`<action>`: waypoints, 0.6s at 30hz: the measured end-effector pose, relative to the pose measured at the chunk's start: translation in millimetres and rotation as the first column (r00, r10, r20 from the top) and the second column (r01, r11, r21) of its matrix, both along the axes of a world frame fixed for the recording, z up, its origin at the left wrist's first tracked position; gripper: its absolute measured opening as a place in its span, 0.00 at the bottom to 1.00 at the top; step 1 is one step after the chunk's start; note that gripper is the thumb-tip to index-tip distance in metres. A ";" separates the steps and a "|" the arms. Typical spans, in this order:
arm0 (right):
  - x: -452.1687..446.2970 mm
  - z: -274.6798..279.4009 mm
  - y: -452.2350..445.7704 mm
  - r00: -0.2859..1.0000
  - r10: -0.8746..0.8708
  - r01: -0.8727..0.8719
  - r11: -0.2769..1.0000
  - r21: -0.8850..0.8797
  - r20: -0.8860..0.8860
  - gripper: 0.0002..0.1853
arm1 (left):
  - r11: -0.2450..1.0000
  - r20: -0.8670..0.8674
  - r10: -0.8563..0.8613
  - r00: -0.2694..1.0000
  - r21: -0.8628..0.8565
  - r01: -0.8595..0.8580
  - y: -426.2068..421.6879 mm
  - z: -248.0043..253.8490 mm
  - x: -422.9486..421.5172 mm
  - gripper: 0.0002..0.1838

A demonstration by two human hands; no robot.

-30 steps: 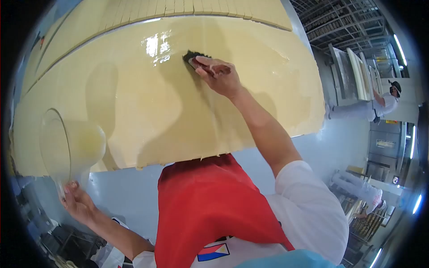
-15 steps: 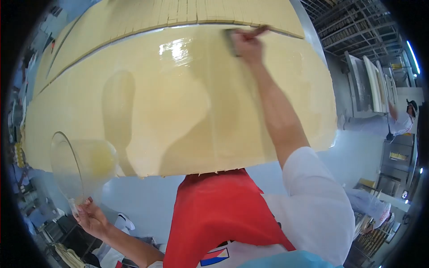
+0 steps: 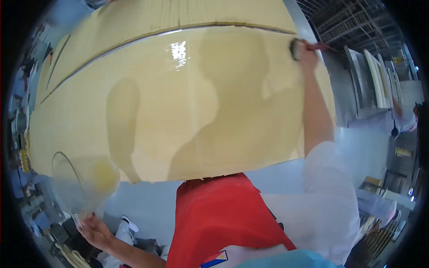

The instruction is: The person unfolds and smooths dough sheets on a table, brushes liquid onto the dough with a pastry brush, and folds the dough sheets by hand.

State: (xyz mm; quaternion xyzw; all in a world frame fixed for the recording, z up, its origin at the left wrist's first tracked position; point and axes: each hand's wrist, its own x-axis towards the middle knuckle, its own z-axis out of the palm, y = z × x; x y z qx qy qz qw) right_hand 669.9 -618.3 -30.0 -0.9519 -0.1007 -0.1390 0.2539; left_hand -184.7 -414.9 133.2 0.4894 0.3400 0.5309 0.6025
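Head view: right hand (image 3: 307,54), a bit blurred, fingers gripping a dark-bristled brush (image 3: 294,49) at the far right corner of a big pale-yellow sheet (image 3: 156,107); can't tell if the bristles touch. Left hand (image 3: 95,231) has fingers closed around the handle of a clear jug (image 3: 70,190), yellow stuff inside, near the sheet's near left corner. A second sheet (image 3: 143,20) lies just beyond, narrow gap between.
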 end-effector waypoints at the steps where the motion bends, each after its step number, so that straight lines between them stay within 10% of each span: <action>1: -16.6 -17.4 22.7 0.994 0.094 -0.089 0.992 0.085 -0.061 0.26 | 1.000 -0.002 -0.020 1.000 0.001 0.020 0.1 0.9 8.9 0.16; 5: -112.4 4.9 53.5 0.629 0.762 -0.776 0.627 0.073 0.154 0.22 | 0.999 -0.031 -0.041 0.999 -0.022 0.041 -0.8 1.4 16.5 0.10; 8: -36.6 -15.0 0.0 0.867 0.498 -0.480 0.826 0.295 0.016 0.19 | 0.999 -0.046 0.035 0.998 0.003 -0.035 -6.7 -6.8 10.8 0.10; 11: 24.4 15.4 -83.2 0.995 -0.029 0.051 0.968 -0.246 0.091 0.21 | 0.999 -0.027 0.046 0.999 0.000 -0.046 -21.3 -1.6 26.0 0.07; 18: -142.9 4.0 -54.5 0.865 0.475 -0.502 0.829 0.246 0.161 0.18 | 0.999 0.011 0.046 0.999 -0.015 -0.045 3.2 -8.9 38.0 0.06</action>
